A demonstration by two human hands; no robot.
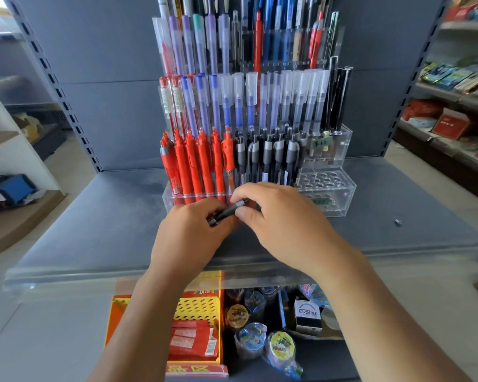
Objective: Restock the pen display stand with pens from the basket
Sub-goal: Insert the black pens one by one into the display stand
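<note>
The left hand (pixel 189 230) grips several dark pens (pixel 226 211). The right hand (pixel 282 216) pinches their upper end, just before the display stand (pixel 327 190).

We are in a stationery shop: a tiered clear pen display stand (pixel 326 194) with a handwritten price tag (pixel 323 143) stands on slotted metal shelving (pixel 66 111), and packaged goods (pixel 453 75) fill racks at right.

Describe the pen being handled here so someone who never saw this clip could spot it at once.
Find the clear acrylic pen stand on the grey shelf. Just before its lowest tier the left hand and right hand meet, both pinching a dark grey pen. Unlike the upright pens in its slots, it lies slanted, outside the stand.
</note>
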